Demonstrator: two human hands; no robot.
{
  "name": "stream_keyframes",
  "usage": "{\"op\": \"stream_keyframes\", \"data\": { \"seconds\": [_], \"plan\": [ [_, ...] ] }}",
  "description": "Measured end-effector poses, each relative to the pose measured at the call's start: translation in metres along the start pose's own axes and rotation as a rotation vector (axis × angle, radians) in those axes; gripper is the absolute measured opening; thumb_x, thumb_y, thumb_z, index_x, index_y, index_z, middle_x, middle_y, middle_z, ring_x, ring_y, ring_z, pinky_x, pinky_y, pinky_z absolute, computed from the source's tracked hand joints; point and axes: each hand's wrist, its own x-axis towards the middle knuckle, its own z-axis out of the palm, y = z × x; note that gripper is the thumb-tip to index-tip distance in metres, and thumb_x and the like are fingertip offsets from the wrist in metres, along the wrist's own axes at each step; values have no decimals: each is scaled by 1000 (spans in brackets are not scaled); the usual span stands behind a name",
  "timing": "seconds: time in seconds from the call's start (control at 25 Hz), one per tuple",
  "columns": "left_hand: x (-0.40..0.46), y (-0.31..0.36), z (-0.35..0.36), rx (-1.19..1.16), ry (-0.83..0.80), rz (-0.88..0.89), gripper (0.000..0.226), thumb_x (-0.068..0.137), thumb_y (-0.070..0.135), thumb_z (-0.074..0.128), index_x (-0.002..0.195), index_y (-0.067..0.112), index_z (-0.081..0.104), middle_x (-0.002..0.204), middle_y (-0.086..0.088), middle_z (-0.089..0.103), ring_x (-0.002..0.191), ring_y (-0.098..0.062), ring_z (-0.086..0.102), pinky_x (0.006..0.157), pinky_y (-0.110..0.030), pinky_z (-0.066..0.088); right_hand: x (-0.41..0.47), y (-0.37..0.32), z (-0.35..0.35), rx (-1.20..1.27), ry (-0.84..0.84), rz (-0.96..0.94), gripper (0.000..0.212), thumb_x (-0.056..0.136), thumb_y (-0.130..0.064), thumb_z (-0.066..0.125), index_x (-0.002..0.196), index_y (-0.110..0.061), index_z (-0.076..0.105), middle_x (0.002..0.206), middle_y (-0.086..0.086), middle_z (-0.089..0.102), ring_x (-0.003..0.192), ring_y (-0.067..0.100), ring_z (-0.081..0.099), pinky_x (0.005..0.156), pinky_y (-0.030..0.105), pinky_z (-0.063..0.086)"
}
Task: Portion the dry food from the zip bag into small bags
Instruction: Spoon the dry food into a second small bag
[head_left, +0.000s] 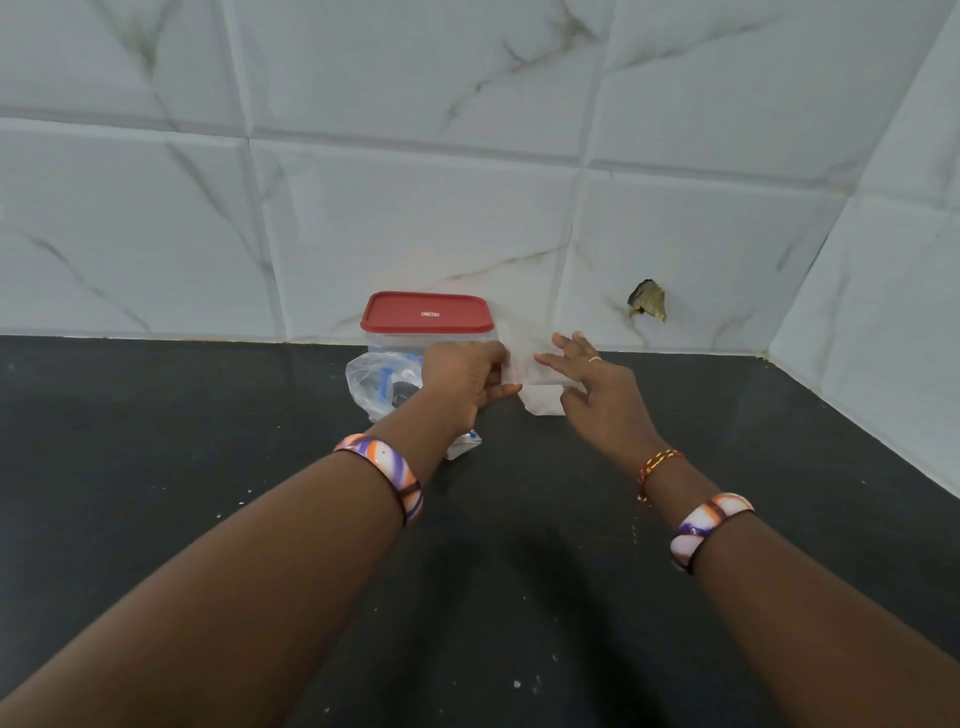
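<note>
We pinch a small clear bag (524, 364) in our left grip (462, 376), held above the dark counter (208, 415) (beside a red-lidded box (427, 312)); our right grip (592, 384) touches it, fingers spread.

The left hand (464, 382) covers the lower right corner of the clear plastic container with the red lid (427, 312). Its forearm hides part of the crumpled clear bag with blue print (377, 384) in front of that container. The small translucent bag (530, 374) right of it is blurred; its contents cannot be told. The white label on the lid is too small to read.
</note>
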Motion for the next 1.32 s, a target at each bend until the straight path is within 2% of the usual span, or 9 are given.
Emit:
{"op": "stream_keyframes", "data": {
  "seconds": [0.16,0.24,0.36,0.8,0.92,1.04,1.12,1.2,1.32],
  "plan": [
    [-24,13,-23,-19,-61,62,20,84,-2,62,69,8,53,71,-6,59,63,-18,59,45,-22,54,0,-56,2,91,200,175,33,85,2,51,110,-8,69,130,7,60,124,17,52,97,13,37],
    [-33,14,-35,37,-120,106,20,81,0,67,68,9,55,70,-6,60,66,-19,59,55,-27,58,-4,-80,5,246,259,220,18,85,-9,60,96,-7,74,104,6,72,96,17,65,85,23,52],
    [-46,12,-47,213,-154,209,18,80,1,69,68,7,57,68,-8,59,65,-20,60,64,-35,56,-9,-101,12,368,230,273,9,81,-14,68,80,-8,75,75,2,70,70,12,62,71,29,52],
    [-69,34,-73,270,-162,206,4,83,4,62,84,1,60,71,-8,59,72,-15,58,44,-26,54,-14,-139,14,534,96,369,13,85,-15,66,77,-6,70,78,9,67,68,15,63,58,20,53],
    [-72,34,-76,294,-192,169,6,83,3,63,79,6,61,78,-7,61,77,-16,58,47,-27,54,-13,-141,14,420,149,371,19,85,-7,59,68,-3,67,74,12,65,68,20,61,64,32,55],
    [-70,37,-76,239,-14,148,13,84,-2,55,73,4,55,72,-9,53,67,-16,55,51,-29,56,-16,-138,11,93,220,317,21,80,-9,56,62,1,63,68,14,62,66,21,56,67,35,52],
    [-66,38,-77,300,49,247,20,86,0,53,68,7,51,70,-7,50,69,-20,52,63,-30,54,-19,-135,12,21,211,311,24,79,-11,57,60,4,61,64,14,59,62,21,53,62,30,46],
    [-68,35,-78,417,-60,433,9,86,12,59,80,10,54,77,-2,53,75,-17,51,66,-27,51,-18,-133,11,137,203,357,27,79,-11,58,63,9,61,64,16,57,61,23,53,60,33,46],
    [-69,31,-81,856,-249,597,79,65,40,79,131,16,41,125,1,50,114,-15,48,94,-33,46,-17,-140,5,375,172,410,28,81,-10,60,54,-3,59,60,13,57,58,21,53,59,33,45]
  ]
}}
